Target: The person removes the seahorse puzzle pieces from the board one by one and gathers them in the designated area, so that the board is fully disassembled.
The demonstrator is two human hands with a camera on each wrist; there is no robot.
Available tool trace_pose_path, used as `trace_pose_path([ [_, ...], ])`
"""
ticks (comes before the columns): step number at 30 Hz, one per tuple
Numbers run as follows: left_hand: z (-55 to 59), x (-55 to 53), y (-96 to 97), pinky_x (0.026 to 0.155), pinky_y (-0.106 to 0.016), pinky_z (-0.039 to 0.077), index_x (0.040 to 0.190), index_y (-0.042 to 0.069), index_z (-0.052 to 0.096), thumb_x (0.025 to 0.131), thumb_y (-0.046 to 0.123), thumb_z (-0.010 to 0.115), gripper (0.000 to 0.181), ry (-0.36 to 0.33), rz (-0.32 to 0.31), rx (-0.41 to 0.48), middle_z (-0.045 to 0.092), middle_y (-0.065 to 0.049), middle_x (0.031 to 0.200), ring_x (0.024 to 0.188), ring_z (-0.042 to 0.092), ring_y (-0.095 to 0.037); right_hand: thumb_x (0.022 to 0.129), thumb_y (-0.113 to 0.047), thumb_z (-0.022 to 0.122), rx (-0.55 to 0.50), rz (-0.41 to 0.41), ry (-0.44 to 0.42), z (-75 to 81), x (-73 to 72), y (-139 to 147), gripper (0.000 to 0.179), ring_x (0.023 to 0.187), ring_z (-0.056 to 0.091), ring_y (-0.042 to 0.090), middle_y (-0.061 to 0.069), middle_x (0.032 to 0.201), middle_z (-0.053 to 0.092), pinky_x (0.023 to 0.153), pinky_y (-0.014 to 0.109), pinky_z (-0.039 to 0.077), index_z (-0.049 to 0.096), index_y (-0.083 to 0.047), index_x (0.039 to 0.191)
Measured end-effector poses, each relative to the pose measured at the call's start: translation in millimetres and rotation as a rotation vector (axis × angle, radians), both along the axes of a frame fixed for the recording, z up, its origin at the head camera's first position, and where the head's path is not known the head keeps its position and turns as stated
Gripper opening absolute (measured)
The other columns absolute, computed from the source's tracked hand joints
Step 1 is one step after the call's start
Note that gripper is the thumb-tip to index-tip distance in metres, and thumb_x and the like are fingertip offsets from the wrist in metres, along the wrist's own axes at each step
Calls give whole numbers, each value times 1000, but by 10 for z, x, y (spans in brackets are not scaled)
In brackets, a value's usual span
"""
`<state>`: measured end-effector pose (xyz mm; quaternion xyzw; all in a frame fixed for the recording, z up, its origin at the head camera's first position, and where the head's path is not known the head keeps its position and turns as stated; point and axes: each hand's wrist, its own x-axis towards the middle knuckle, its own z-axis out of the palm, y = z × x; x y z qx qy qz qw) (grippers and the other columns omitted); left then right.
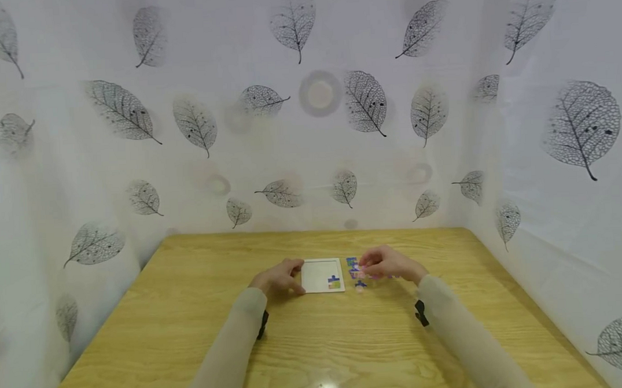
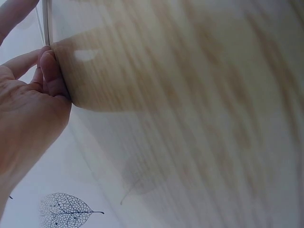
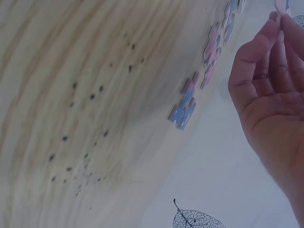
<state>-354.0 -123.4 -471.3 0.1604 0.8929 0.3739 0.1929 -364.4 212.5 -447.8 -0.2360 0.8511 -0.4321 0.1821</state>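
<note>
A white square puzzle tray [image 1: 316, 273] lies flat on the table, with colourful puzzle pieces [image 1: 334, 283] joined in its lower right corner. My left hand [image 1: 280, 276] holds the tray's left side, fingers at the upper corner and thumb at the lower one. To the right of the tray, my right hand [image 1: 391, 264] is above loose jigsaw pieces. Between its thumb and fingertips it pinches a small pink and blue puzzle piece [image 3: 281, 6], seen at the top of the right wrist view. Most of the tray is cut off in the left wrist view.
Several loose puzzle pieces [image 1: 351, 262] lie beside the tray's right edge, one of them [image 1: 360, 285] nearer to me. More pieces [image 3: 184, 108] sit under and beyond my right hand. The wooden table [image 1: 317, 338] ends at leaf-patterned curtains [image 1: 309, 159].
</note>
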Motion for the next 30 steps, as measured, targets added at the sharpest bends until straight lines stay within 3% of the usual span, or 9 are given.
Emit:
trace_pose_path([
  [7,-8,9,-16,120,-47,27,152,4,32,78,12,81,90,-9,4,19,42,-15,149,139,36,-32,89,-12,68,51,-11,-16,-48,17,150,27,85,59,16,11,105,69,73,26,52,66,0,113],
  [12,-20,0,-20,120,-47,29,152,3,31,78,13,81,90,-9,4,39,42,-15,150,140,37,-32,86,-7,67,85,12,-10,-69,50,277,26,90,59,18,11,104,68,80,30,52,66,1,110],
  [16,-16,-3,-19,120,-46,28,153,4,31,78,13,81,90,-20,13,48,41,-15,150,141,36,-33,85,-3,64,78,30,-30,-85,64,355,26,89,58,19,12,104,68,79,32,53,65,3,111],
  [21,10,10,2,121,-47,27,153,4,31,78,12,81,90,-28,21,52,41,-15,151,141,35,-33,86,-5,65,115,-9,-55,-112,95,384,22,85,56,19,8,101,67,75,31,51,66,0,108],
  [26,-5,14,-4,119,-47,29,152,2,30,79,12,81,90,-9,6,39,42,-16,149,139,37,-34,89,-10,67,168,-46,-46,-156,113,358,19,90,57,17,4,105,67,78,30,49,67,-6,108],
  [30,-19,9,-7,119,-48,30,153,2,30,78,12,81,90,-3,1,35,43,-16,148,138,38,-34,90,-12,67,170,-25,-25,-167,126,348,21,88,57,15,7,106,68,76,27,50,67,-4,109],
])
